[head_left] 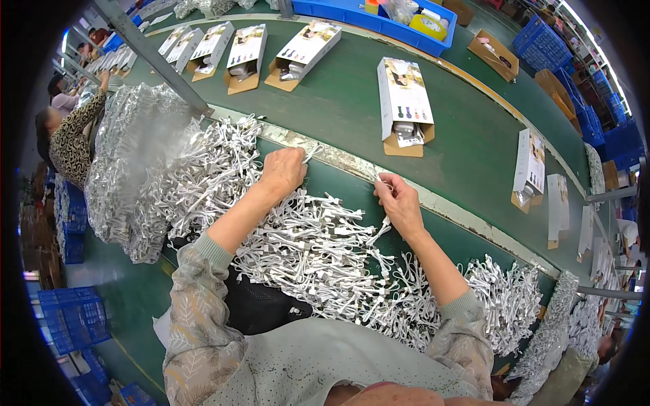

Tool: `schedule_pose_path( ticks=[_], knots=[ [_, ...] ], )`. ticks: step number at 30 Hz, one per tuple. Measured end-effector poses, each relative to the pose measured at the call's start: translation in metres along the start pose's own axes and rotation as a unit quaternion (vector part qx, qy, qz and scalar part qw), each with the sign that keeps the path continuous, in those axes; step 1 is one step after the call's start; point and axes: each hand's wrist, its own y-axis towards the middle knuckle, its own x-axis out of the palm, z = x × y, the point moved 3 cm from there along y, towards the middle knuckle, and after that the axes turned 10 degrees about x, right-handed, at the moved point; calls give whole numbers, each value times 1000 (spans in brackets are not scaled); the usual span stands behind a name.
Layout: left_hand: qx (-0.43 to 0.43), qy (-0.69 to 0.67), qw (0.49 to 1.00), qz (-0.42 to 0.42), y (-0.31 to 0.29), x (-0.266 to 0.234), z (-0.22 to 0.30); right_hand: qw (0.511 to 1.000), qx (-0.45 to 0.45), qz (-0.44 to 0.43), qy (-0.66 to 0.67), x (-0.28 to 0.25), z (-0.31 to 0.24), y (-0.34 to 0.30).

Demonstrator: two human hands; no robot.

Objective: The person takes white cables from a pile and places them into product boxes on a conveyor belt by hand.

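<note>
My left hand [284, 172] is closed at the rail's near side, its fingers pinching a short white charging cable [312, 153]. To its right, my right hand [401, 205] is closed too, thumb and forefinger pressed on another white cable [376, 174] just over the rail. Below and between both hands spreads a big heap of bundled white cables [305, 243] with metal plug ends. Beyond the rail, the nearest printed white box [407, 98] lies on the green conveyor belt, its brown end flap open toward me and a pale item showing inside.
A pale metal rail [345, 161] separates my bench from the belt. More open boxes [305, 54] lie along the belt on both sides. Clear plastic bags [135, 169] are piled at left, beside a co-worker [71, 142]. A blue tray [379, 21] stands at the far side.
</note>
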Motion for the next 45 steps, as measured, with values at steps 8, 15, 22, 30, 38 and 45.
schedule_pose_path(
  ticks=[8, 15, 22, 30, 38, 45],
  knots=[
    [-72, -22, 989, 124, 78, -39, -45, 971, -174, 126, -106, 10, 12, 1],
    [-123, 4, 980, 153, 168, 5, -88, 967, -198, 101, -128, 20, 3, -4],
    [86, -93, 992, -3, 123, -3, 18, 974, -157, 119, -115, 10, 10, -4],
    [194, -25, 957, -214, -7, 12, 77, 985, 60, 14, 160, 9, 14, 12],
    [129, -198, 962, -141, -7, -28, 70, 887, 165, -123, 414, 9, -15, 30],
    [-47, -514, 855, 50, 2, -38, 16, 786, 210, -158, 560, 32, -29, 78]
  ],
)
